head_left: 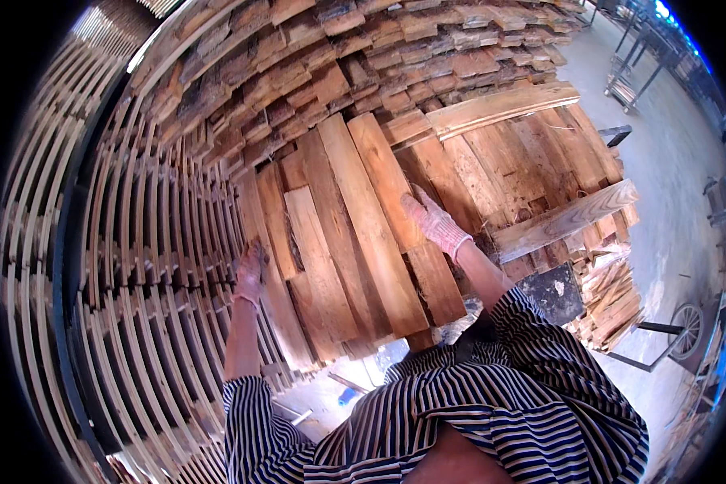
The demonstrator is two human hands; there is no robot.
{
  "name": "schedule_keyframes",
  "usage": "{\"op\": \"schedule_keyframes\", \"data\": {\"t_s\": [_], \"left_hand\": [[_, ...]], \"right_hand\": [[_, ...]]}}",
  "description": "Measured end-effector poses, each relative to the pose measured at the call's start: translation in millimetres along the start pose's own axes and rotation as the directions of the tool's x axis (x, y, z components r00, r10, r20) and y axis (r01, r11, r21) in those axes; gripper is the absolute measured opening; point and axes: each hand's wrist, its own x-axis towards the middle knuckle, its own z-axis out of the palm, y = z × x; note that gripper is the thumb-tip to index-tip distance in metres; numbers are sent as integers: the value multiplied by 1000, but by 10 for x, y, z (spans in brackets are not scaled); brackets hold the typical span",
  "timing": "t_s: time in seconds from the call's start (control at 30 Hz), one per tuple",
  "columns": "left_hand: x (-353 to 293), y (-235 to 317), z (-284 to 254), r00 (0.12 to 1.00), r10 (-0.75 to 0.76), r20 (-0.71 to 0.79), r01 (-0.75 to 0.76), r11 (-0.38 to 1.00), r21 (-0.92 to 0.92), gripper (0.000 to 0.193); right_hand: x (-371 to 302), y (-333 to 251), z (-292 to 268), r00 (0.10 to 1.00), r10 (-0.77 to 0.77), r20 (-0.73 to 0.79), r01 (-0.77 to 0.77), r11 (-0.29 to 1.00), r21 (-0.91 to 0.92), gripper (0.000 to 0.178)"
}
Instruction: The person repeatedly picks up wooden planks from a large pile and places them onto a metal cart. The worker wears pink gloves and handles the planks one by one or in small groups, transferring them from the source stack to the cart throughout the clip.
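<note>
A layer of loose wooden boards (328,234) lies side by side on top of a stack in front of me, their lengths running away from me. My left hand (250,277), in a pale work glove, rests against the outer edge of the leftmost board (274,274). Its fingers reach up along that edge and are only partly visible. Toward the right side of the layer, my right hand (434,223), gloved in pinkish white, lies with fingers stretched over a board (381,179). Neither hand lifts a board.
Racks of thin stacked slats (149,242) rise close on the left. Behind stands a tall pile of rough boards (315,64). To the right, another board layer has crosswise planks (569,219) over it. A wheeled metal cart (687,331) stands on the concrete floor (661,194).
</note>
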Motion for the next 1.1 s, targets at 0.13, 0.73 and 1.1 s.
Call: {"op": "schedule_keyframes", "data": {"t_s": [0.13,0.73,1.1], "left_hand": [[73,736,866,990,-69,121,86,986,-141,55],[-1887,2598,2723,940,292,174,-300,954,20,59],[-5012,1009,8971,380,-530,758,327,844,426,41]], "right_hand": [[387,188,-552,986,-120,-120,117,993,-31,100],[-2042,635,-1946,811,-272,517,411,895,-173,37],[-3001,4207,-6322,413,605,-680,-308,796,521,50]]}}
